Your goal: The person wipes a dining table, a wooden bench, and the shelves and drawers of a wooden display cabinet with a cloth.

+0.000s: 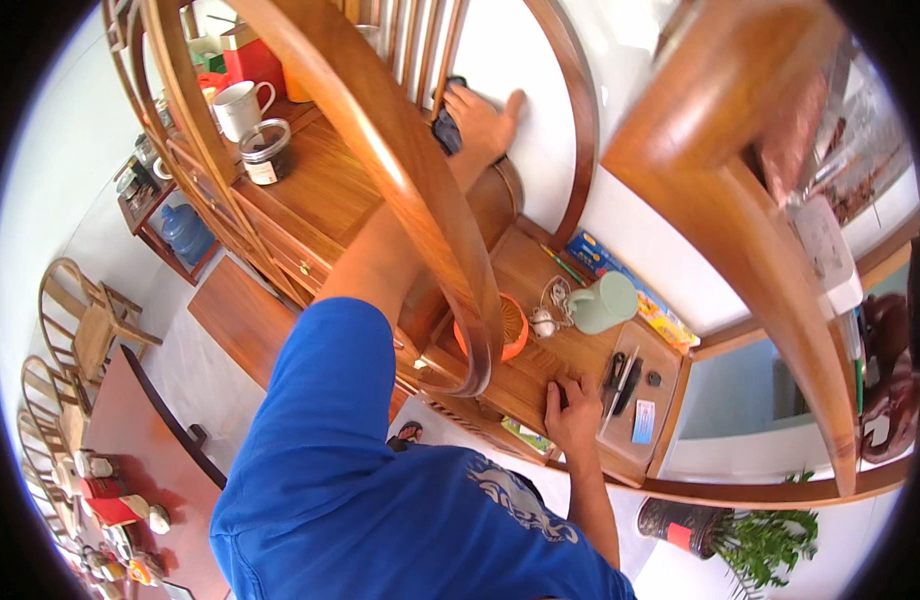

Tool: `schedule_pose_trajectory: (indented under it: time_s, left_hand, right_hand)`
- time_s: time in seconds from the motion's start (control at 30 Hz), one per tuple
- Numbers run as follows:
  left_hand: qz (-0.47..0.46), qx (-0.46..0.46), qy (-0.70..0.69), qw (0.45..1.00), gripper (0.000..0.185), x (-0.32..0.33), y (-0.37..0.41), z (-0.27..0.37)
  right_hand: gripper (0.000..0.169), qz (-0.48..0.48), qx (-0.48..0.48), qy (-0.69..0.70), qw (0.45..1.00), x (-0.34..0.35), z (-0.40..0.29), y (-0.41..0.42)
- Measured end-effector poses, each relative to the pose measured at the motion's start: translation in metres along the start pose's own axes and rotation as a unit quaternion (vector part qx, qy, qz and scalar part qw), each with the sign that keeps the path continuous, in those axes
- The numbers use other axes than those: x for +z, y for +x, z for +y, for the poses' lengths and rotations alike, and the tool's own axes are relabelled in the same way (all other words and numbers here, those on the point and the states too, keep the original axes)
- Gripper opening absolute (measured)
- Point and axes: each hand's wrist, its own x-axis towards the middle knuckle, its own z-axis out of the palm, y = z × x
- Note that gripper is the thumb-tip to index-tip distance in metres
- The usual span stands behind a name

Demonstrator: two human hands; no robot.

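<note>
My left hand [479, 127] reaches through a curved wooden frame [400, 172] of a display shelf. Its fingers press a dark cloth [446, 126] near the wooden slats and the white back, with the thumb spread away. My right hand [572, 412] rests on the lower wooden shelf [516, 382], fingers slightly bent, nothing seen in it. Right of it lies a clear tray [625, 450] with a dark-handled tool, a small card and other small items. Above it in the view are a pale green mug [606, 301], a white cable [554, 307] and an orange round container [516, 345].
A white mug [239, 109] and a lidded jar [265, 159] stand on the upper left shelf. A coloured box [625, 281] lies along the back. A thick wooden branch-like piece [730, 150] crosses the right side. A potted plant [767, 536] stands below right.
</note>
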Motion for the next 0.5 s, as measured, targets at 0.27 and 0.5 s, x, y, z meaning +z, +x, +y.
schedule_pose_trajectory:
  time_s: [0.27, 0.5]
  left_hand:
    - [0.005, 0.404, 0.099, 0.910, 0.092, -0.004, -0.016, 0.040]
    - [0.207, 0.386, 0.049, 0.898, 0.098, -0.039, 0.094, 0.110]
  right_hand:
    - [0.015, -0.020, 0.015, -0.003, 1.000, -0.002, 0.005, 0.002]
    - [0.013, -0.015, 0.023, -0.029, 0.999, -0.004, 0.002, 0.003]
